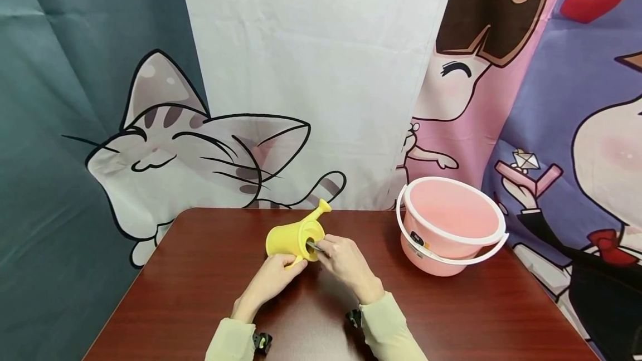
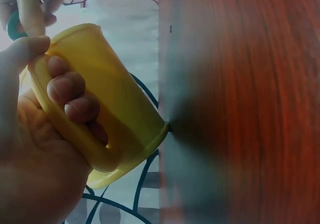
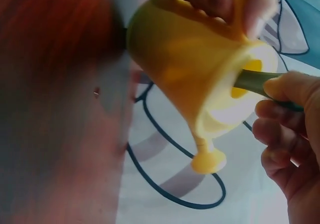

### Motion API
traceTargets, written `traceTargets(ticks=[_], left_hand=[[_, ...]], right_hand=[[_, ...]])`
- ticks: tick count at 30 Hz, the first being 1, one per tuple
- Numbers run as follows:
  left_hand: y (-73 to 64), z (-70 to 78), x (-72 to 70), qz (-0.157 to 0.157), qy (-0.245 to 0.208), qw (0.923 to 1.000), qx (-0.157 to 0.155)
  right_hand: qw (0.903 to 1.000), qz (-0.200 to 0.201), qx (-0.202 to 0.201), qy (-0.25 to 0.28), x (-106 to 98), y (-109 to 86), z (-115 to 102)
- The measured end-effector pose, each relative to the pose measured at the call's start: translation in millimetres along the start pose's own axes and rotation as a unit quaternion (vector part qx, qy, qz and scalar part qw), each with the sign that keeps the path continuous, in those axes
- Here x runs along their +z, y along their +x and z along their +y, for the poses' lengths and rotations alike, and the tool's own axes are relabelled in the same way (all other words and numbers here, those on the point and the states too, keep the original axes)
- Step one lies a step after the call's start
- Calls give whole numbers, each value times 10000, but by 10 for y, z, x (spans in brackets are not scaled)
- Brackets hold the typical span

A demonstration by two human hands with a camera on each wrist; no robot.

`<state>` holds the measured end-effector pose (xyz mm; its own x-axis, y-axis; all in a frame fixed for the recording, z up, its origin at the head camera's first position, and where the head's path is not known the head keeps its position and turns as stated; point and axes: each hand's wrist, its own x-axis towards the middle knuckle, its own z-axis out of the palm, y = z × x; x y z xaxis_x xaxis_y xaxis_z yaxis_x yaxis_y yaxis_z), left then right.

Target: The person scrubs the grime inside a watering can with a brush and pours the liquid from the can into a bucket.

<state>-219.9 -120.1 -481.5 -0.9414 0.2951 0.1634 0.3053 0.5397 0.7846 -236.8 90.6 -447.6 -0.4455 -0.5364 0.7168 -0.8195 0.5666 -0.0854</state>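
A yellow toy watering can (image 1: 283, 240) is tilted over the table, the edge of its base at the tabletop. My left hand (image 1: 273, 282) grips its handle, with fingers wrapped through the loop in the left wrist view. My right hand (image 1: 348, 263) pinches a dark green handle-like piece (image 3: 256, 81) between thumb and fingers. One end of this piece goes into the can's top opening, so what it ends in is hidden inside. The can's spout (image 3: 209, 160) points away from me, toward the back of the table.
A pink bucket (image 1: 446, 247) with a white rim and a lowered white handle stands at the table's back right. The brown wooden table (image 1: 190, 299) ends against a cartoon-printed cloth backdrop (image 1: 321, 71). Both wrists carry small black devices.
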Motion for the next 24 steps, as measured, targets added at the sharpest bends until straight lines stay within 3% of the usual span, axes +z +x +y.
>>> traceTargets(ticks=[8, 16, 24], left_hand=[[4, -1, 5, 53, -25, 9999, 100], [1, 3, -10, 23, -60, 9999, 101], [-5, 18, -20, -58, -81, 9999, -57]], right_hand=[[9999, -89, 119, 8, 89, -33, -7], [9998, -54, 15, 182, 6, -13, 15], [9998, 34, -160, -94, -123, 32, 0]])
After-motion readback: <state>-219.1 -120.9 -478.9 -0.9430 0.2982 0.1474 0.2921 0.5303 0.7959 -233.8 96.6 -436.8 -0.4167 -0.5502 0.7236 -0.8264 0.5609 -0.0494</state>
